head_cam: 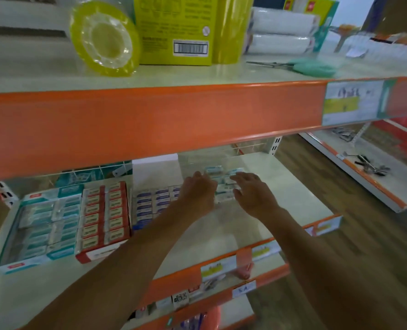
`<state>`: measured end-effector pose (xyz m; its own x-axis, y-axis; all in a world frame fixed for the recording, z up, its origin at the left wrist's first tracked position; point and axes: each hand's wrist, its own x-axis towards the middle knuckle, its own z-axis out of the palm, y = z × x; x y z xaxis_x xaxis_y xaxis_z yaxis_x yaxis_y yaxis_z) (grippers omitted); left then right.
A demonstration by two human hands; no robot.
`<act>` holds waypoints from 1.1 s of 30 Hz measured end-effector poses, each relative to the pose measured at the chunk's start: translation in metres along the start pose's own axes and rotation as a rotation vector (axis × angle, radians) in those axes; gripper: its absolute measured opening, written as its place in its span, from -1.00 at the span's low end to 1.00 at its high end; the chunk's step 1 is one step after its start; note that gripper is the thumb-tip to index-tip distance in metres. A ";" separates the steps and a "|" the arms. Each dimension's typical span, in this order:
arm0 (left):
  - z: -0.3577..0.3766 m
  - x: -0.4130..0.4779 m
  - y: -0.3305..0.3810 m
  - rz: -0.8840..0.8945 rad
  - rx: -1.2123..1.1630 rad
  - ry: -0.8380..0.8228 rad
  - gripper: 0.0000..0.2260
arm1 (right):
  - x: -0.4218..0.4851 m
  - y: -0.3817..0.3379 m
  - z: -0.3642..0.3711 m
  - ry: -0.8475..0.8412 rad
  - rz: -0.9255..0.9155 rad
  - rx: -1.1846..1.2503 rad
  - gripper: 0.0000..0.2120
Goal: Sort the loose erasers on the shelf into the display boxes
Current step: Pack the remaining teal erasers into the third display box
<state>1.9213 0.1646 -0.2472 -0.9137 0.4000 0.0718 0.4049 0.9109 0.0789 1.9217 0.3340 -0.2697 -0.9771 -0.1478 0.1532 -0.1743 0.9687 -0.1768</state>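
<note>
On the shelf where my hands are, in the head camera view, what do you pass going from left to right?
Along that shelf: teal display box → red display box → blue display box → left hand → loose erasers → right hand.

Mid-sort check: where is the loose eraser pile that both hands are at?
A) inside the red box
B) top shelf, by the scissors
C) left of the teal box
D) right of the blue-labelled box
D: the left hand and right hand meet at the loose erasers on bare shelf just right of the blue-labelled box.
</note>
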 end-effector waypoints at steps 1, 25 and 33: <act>0.002 0.002 0.001 0.014 0.073 -0.024 -0.75 | 0.002 0.003 0.001 -0.012 -0.020 -0.008 -0.62; -0.020 -0.015 -0.009 -0.105 -0.429 0.217 -0.83 | 0.015 -0.016 -0.016 0.207 -0.095 0.182 -0.75; -0.037 -0.060 -0.068 -0.225 -0.455 0.254 -0.74 | 0.018 -0.088 -0.017 0.188 -0.234 0.214 -0.72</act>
<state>1.9502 0.0748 -0.2202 -0.9651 0.1125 0.2365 0.2262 0.8131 0.5363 1.9215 0.2490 -0.2352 -0.8719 -0.3018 0.3856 -0.4311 0.8466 -0.3122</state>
